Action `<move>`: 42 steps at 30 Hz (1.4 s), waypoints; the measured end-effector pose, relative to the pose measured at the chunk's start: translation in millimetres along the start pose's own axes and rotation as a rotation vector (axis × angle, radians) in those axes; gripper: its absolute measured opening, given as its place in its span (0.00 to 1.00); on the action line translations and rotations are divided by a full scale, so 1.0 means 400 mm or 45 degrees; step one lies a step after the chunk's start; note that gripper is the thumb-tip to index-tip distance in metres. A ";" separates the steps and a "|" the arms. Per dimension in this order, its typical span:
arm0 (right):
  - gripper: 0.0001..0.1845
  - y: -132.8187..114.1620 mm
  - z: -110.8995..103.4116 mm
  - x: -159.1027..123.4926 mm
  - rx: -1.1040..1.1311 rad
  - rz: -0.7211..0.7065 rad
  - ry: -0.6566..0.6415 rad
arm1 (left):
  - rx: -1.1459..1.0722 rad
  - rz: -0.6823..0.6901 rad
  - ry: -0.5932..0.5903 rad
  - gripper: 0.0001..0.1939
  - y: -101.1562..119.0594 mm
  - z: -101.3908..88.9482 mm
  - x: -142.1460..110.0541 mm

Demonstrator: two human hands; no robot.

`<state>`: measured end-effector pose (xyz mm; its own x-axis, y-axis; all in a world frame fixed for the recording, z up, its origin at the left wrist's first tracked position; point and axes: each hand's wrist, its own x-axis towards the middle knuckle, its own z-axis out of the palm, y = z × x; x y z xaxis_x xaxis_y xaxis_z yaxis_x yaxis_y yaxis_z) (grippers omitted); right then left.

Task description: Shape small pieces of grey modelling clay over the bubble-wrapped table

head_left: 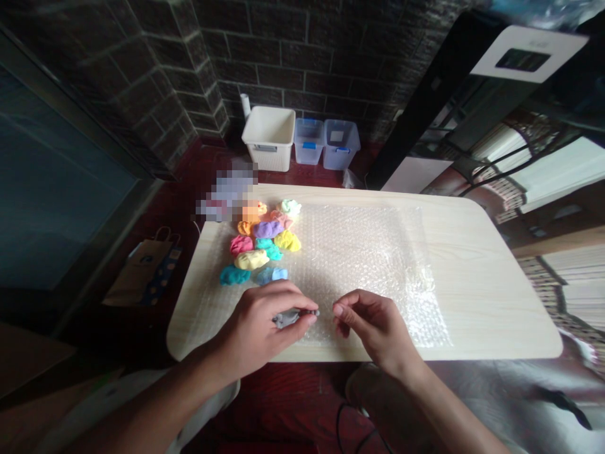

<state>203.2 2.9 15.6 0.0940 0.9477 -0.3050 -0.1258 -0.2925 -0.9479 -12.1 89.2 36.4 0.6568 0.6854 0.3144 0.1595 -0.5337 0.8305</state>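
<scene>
My left hand is closed around a lump of grey modelling clay, and a small dark bit of it shows between thumb and forefinger. A short gap away, my right hand has thumb and fingertips pressed together; whatever is in the pinch is too small to make out. Both hands hover over the bubble wrap near the table's front edge. Beyond my left hand lie several soft clay lumps, among them a blue one, a teal one, a pale yellow one and a purple one.
The bubble wrap covers much of the pale wooden table. A blurred-out item sits at the far left corner. On the floor behind stand a cream bin and two clear boxes. A paper bag is at left.
</scene>
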 end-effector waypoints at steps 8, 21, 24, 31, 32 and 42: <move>0.18 0.008 -0.004 0.000 0.065 0.043 -0.018 | 0.000 -0.006 -0.006 0.06 0.000 0.000 0.001; 0.15 0.006 -0.005 -0.003 0.024 0.027 0.014 | 0.002 0.000 -0.001 0.06 -0.002 0.002 0.001; 0.15 0.003 -0.004 -0.003 -0.047 -0.038 -0.029 | 0.000 -0.002 -0.004 0.07 -0.001 0.001 0.001; 0.15 -0.002 0.000 -0.003 0.142 0.066 -0.027 | 0.011 0.006 0.001 0.06 -0.002 0.003 -0.003; 0.16 -0.002 0.000 -0.003 0.163 0.070 -0.006 | 0.009 0.008 0.005 0.06 -0.003 0.003 -0.002; 0.12 0.003 0.002 -0.006 0.180 -0.010 -0.013 | 0.008 -0.005 0.003 0.06 -0.003 0.001 0.001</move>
<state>201.8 0.3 15.3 0.0857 0.9512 -0.2963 -0.2630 -0.2652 -0.9276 -11.7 89.7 35.4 0.6543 0.6886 0.3124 0.1666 -0.5343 0.8287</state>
